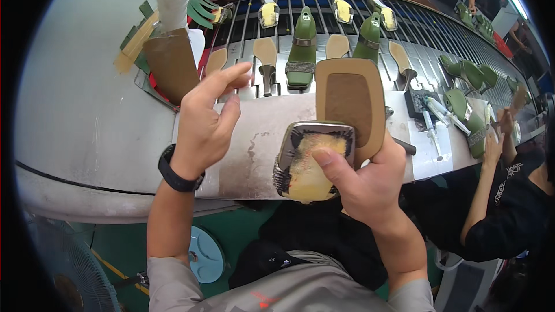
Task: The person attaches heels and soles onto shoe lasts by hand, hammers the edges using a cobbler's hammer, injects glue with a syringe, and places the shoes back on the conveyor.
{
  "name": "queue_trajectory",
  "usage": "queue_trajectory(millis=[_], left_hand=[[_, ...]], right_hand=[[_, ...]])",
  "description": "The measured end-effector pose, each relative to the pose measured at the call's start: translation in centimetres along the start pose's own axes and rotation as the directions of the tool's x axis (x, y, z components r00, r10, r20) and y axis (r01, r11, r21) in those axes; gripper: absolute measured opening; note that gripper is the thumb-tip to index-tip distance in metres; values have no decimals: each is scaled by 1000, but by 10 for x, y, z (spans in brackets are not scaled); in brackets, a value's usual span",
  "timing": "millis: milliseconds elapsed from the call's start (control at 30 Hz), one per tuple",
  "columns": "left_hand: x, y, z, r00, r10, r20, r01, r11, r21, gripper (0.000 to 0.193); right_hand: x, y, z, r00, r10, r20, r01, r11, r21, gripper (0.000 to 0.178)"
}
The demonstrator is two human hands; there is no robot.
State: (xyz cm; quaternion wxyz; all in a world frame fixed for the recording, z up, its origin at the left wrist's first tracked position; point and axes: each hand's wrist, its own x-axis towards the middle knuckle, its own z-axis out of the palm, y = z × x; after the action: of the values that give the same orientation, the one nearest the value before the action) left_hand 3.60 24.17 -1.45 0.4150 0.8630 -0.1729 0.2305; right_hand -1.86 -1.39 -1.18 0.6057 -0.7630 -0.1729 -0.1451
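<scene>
My right hand grips two shoe parts together: a lasted shoe bottom with a metallic rim and yellow glue patch, the thumb lying on the glue, and behind it a tan sole with a darker brown roughened middle, standing upright. My left hand hovers to the left of them above the worn bench top, fingers spread and holding nothing. A black watch is on that wrist.
Beyond the bench runs a roller conveyor carrying green sandals, tan soles and glued lasts. A white hose and brown funnel hang at the left. A co-worker in black sits at my right beside syringes. A fan stands low left.
</scene>
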Motion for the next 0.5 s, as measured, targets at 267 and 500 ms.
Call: queue_trajectory(millis=[267, 500], left_hand=[[-19, 61, 35, 953, 20, 303, 207, 689, -694, 61], [-27, 53, 30, 919, -91, 384, 394, 274, -877, 51]], right_hand=[[-11, 20, 2, 996, -64, -63, 76, 974, 214, 34], [-62, -23, -23, 902, 386, 192, -416, 661, 624, 44]])
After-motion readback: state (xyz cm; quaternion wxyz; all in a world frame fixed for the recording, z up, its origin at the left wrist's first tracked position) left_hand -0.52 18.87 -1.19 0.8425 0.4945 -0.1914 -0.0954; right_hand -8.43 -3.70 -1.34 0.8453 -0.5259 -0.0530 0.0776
